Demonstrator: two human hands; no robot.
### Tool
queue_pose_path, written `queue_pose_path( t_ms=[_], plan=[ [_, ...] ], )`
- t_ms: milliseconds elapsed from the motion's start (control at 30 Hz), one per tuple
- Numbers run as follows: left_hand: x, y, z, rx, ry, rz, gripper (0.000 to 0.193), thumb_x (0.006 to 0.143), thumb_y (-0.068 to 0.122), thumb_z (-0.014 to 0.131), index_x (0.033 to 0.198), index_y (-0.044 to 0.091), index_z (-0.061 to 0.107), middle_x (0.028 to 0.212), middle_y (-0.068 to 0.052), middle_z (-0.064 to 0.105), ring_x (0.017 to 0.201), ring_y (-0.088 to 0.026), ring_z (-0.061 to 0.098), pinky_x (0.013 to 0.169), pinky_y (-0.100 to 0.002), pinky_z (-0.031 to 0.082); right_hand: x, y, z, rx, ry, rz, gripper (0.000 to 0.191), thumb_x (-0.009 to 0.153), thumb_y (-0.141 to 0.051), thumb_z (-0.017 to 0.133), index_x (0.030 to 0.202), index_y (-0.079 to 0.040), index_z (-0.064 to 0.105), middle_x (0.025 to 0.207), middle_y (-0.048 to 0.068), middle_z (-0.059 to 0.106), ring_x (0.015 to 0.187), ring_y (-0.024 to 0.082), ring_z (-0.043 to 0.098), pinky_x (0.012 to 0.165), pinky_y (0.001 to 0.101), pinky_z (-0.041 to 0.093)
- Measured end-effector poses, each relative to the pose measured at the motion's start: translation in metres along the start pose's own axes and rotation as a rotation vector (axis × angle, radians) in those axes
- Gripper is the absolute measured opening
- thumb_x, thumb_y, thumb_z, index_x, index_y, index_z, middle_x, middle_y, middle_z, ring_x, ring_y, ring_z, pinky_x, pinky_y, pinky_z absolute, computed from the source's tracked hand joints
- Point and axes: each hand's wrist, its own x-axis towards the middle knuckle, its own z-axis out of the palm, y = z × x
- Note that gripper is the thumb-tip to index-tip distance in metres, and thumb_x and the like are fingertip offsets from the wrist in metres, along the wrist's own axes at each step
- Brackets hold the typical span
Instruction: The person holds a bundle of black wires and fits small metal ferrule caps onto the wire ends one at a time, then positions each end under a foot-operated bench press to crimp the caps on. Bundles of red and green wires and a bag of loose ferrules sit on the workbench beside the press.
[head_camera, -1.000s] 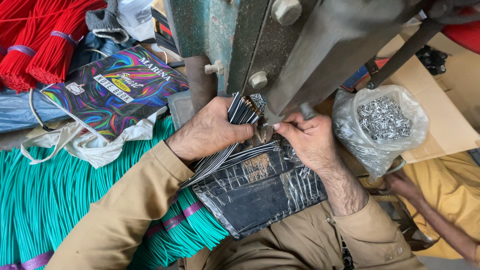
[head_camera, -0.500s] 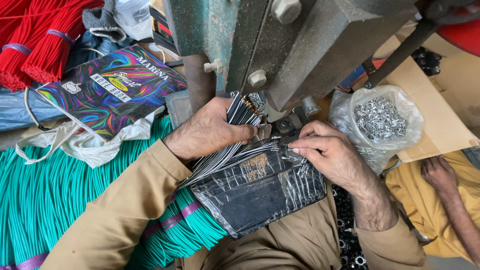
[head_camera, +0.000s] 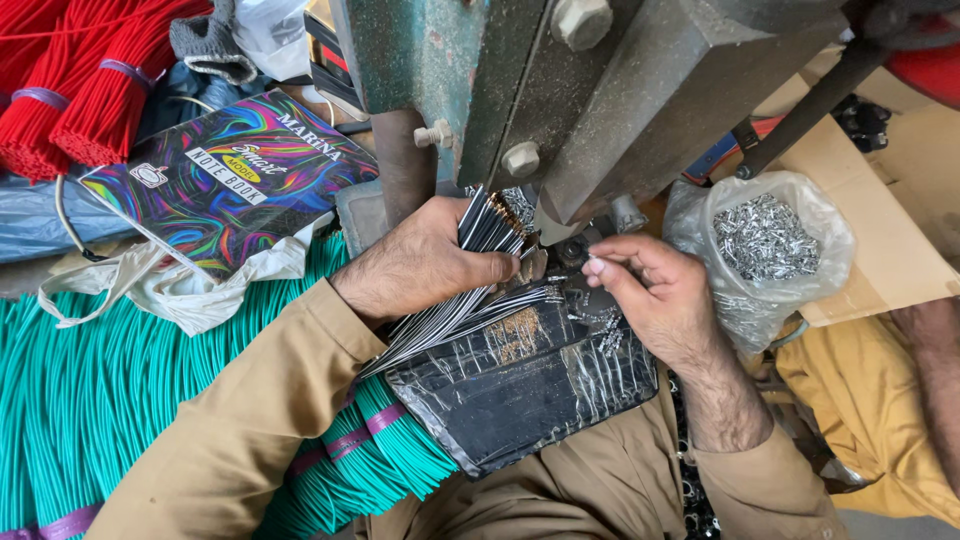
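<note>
Left hand is closed around a fanned bundle of thin black rods under the green metal press. Right hand pinches something small, not identifiable. Glossy black sheet covers the lap. Clear bag holds shiny metal bits; teal rods lie alongside.

Left hand curled closed with thumb extended; right hand pinching fingertips, both sleeved forearms angled inward.
</note>
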Motion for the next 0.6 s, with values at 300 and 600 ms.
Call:
queue_pose_path(
  t_ms=[300,600],
  plan=[
    [0.001,-0.001,0.000,0.083,0.075,-0.050,0.018,0.083,0.013,0.072,0.097,0.001,0.073,0.077,-0.001,0.073,0.072,-0.007,0.066,0.068,-0.028,0.058,0.020,0.010,0.027,0.111,-0.042,-0.044,0.008,0.100,0.000,0.068,0.106,0.006,0.068,0.101,0.009,0.077,0.095,0.011,0.071,0.089,0.0252,0.058],
    [0.001,-0.005,0.000,0.021,0.051,-0.014,0.018,0.085,0.012,0.071,0.098,0.000,0.074,0.078,-0.001,0.072,0.073,-0.007,0.066,0.068,-0.028,0.058,0.023,0.017,0.028,-0.015,-0.011,-0.024,0.008,0.095,-0.006,0.075,0.100,0.001,0.076,0.091,0.002,0.076,0.085,0.005,0.066,0.078,0.0212,0.056]
  ],
)
